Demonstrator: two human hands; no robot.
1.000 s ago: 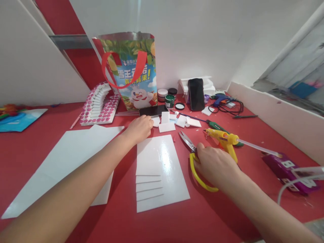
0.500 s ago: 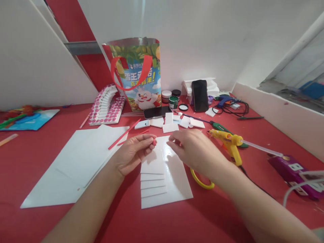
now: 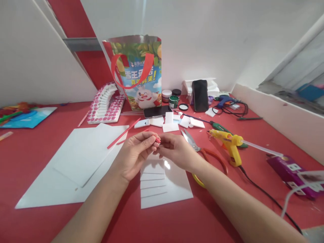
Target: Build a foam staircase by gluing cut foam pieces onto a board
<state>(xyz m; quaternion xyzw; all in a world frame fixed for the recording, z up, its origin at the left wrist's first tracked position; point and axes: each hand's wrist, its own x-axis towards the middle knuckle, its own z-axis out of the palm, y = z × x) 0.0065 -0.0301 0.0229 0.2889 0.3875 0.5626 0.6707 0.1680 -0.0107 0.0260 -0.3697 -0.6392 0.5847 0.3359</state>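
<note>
Between the thumb and fingers of my left hand is a small red piece, partly covered by the fingertips. My right hand meets it from the other side, its curled fingers closed at the piece. Both hands are above a white sheet, on which several overlapping white rectangles lie. Thin red strips rest left of the hands, partly on larger white sheets. Scissors with orange and yellow handles lie beside my right wrist, partly hidden by the forearm.
A yellow glue gun with its cord lies right, near a purple box. Behind the hands are white offcuts, paint jars, a phone propped upright, a second phone lying flat and a printed bag.
My right hand has moved left and now meets my left hand at the small red piece. The scissors' blades and orange handle have come into view.
</note>
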